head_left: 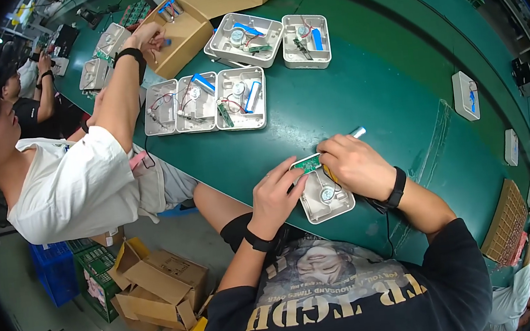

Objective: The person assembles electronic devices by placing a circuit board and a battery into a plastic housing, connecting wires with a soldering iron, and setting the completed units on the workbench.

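Observation:
In front of me a white plastic housing (pixel 323 213) lies on the green table, a round speaker (pixel 327 195) inside it. My left hand (pixel 277 192) pinches a green circuit board (pixel 307 164) at the housing's far end. My right hand (pixel 354 164) is closed at the board's right side, its fingers bent over the housing. A bit of yellow (pixel 328 173) shows under those fingers, and a silvery cylinder end (pixel 358 132) shows just beyond them. Whether these are one thing I cannot tell. The right fingertips are mostly hidden.
Several white housings (pixel 244 124) with speakers, blue cells and wires stand at the far left. Beyond them is an open cardboard box (pixel 187 56), with a co-worker's hand (pixel 149 38) over it. More housings (pixel 466 96) lie at right, near a brown partitioned tray (pixel 505 223).

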`<state>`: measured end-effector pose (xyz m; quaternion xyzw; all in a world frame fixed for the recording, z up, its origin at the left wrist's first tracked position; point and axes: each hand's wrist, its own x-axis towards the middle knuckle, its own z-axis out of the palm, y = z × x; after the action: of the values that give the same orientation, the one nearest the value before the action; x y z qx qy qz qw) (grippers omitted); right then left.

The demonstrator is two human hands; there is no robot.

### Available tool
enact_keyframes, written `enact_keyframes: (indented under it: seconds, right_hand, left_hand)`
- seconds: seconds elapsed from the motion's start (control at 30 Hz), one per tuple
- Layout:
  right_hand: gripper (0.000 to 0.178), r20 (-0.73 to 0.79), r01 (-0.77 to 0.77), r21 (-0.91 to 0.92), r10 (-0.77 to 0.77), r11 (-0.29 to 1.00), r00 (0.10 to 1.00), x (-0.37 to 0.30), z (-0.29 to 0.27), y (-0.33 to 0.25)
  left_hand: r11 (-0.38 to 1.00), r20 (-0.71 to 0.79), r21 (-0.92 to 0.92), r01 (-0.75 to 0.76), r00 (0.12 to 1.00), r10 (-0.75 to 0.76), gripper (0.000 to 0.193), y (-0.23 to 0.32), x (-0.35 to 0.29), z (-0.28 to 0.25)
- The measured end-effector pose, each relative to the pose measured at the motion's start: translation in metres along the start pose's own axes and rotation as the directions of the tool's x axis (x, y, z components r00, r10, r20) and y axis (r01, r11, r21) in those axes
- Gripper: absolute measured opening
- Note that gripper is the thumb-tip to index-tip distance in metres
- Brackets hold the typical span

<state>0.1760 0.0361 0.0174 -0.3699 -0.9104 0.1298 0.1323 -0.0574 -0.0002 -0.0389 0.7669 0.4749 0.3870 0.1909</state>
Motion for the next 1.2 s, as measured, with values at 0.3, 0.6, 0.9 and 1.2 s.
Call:
enact_keyframes:
  seconds: [0.3, 0.6, 0.9, 1.2]
  right_hand:
    - [0.017, 0.022, -0.051, 0.029, 0.050, 0.998, 0.998, -0.008, -0.002, -0.002]
    - [0.020, 0.027, -0.046, 0.033, 0.046, 0.998, 0.999, -0.003, -0.006, 0.001]
    - [0.014, -0.008, -0.084, 0.050, 0.084, 0.995, 0.996, 0.002, -0.007, -0.003]
    - [0.016, 0.010, -0.048, 0.230, 0.047, 0.972, 0.999, 0.008, -0.008, 0.006]
  left_hand:
    - [0.994, -0.023, 0.107, -0.032, 0.999, 0.035, 0.017, 0.008, 0.004, 0.003]
    - [0.985, 0.009, 0.170, -0.042, 0.999, 0.041, 0.016, 0.005, -0.001, -0.002]
    - [0.991, 0.055, 0.113, -0.069, 0.996, 0.064, 0.014, 0.008, 0.006, -0.002]
    - [0.998, 0.157, -0.055, -0.019, 0.987, 0.027, 0.013, 0.001, 0.006, -0.006]
